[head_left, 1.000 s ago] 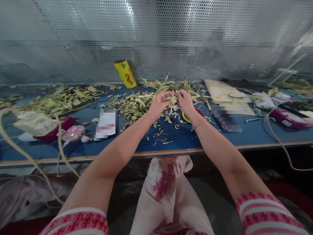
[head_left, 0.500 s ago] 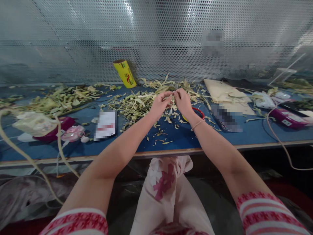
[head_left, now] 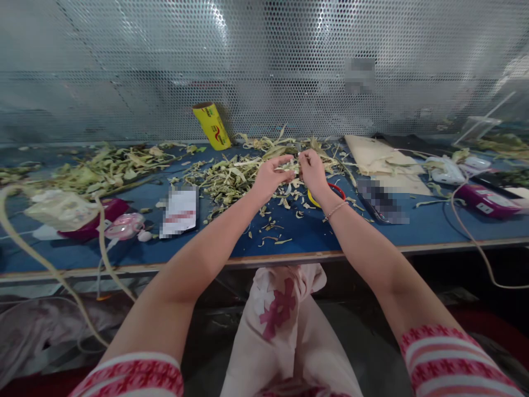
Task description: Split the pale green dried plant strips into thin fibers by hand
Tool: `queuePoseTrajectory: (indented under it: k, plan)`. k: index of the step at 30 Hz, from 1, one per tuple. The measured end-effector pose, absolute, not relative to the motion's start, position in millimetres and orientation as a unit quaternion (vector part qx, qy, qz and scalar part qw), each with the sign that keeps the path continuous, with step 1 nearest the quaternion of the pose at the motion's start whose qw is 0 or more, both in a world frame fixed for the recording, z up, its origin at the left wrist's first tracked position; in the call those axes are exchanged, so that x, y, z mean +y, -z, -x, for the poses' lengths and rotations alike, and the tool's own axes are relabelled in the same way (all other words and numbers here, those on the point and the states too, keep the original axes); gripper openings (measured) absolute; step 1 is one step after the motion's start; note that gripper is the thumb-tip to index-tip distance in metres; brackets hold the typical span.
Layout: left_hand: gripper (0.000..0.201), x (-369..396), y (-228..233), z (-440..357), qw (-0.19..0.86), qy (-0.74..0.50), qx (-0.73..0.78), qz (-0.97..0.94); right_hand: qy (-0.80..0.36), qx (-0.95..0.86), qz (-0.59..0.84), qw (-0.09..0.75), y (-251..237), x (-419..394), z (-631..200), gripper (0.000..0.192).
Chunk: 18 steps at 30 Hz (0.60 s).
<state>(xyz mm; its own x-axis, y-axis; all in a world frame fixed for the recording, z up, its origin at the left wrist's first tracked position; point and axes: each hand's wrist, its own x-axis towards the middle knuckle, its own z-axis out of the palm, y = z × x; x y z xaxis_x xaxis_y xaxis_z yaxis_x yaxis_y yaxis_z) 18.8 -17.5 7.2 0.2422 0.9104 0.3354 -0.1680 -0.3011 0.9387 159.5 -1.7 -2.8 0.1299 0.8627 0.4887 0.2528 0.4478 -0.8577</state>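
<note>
At the leaf pile [head_left: 229, 179], centre of frame, left hand [head_left: 269, 177] and right hand [head_left: 313, 171] have just parted slightly, suggesting bit-by-bit fingerwork; whether either grips a scrap, cannot tell.

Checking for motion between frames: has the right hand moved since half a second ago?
Yes, slightly: the right hand has shifted rightward, away from the yellow tube, which stays put before the perforated panel.
</note>
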Motion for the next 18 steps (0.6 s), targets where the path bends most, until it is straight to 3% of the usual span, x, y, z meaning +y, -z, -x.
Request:
queuePoseTrajectory:
  k: [4,10,18]
  plan:
    - [0.045,-18,-5,-22,0.535,-0.561,0.287,-0.563,-0.236,-0.591,0.466,0.615,3,-4,-157,0.025]
    - [0.018,-15,-3,-28,0.621,-0.556,0.324,-0.447,-0.225,-0.6,0.448,0.623,0,-9,-154,0.03]
    - [0.023,-20,-12,-28,0.676,-0.549,0.344,-0.351,-0.224,-0.612,0.424,0.629,-1,-17,-154,0.041]
